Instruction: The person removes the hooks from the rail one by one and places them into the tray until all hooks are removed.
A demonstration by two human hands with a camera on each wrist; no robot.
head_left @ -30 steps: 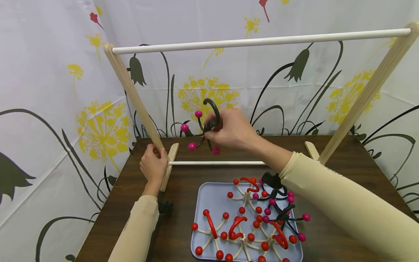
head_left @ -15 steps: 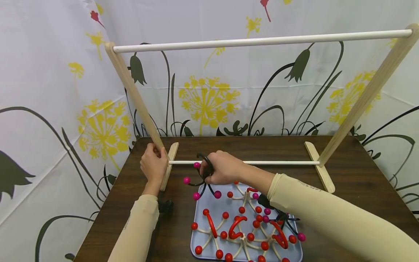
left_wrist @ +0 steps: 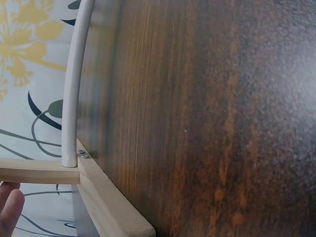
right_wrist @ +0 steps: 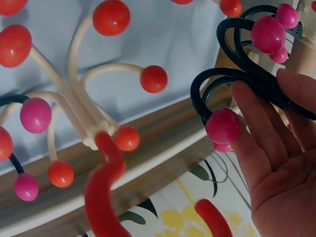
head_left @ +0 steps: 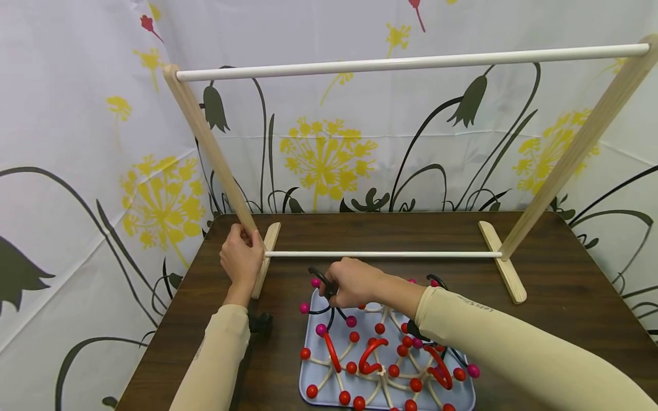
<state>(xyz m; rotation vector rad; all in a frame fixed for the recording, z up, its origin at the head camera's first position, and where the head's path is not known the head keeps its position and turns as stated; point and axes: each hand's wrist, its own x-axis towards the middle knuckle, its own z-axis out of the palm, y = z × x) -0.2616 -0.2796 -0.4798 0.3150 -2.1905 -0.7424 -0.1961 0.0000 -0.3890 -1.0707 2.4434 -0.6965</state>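
In the head view my right hand (head_left: pixel 354 282) pinches a black hook hanger (head_left: pixel 330 289) by its stem. Its curved arms end in magenta balls, spread over the tray's back left corner. The right wrist view shows the fingers and thumb around its black arms (right_wrist: pixel 256 81). At the left, my left hand (head_left: pixel 241 257) holds the lower end of a wooden post (head_left: pixel 216 154), just above its foot. Only some fingertips (left_wrist: pixel 12 210) appear in the left wrist view, against that post. Whether the hanger touches the tray or the pieces below cannot be told.
A grey-blue tray (head_left: pixel 366 328) bears several cream hangers with red balls and red hooks (head_left: pixel 371 357), plus black ones partly behind my right sleeve. Behind it stands the frame, with a white top bar (head_left: pixel 411 63) and lower bar (head_left: pixel 382 254). A floral curtain hangs beyond.
My right hand has come down from in front of the curtain to the tray's back left corner, bringing the black hook hanger along. My left hand stays at the post.
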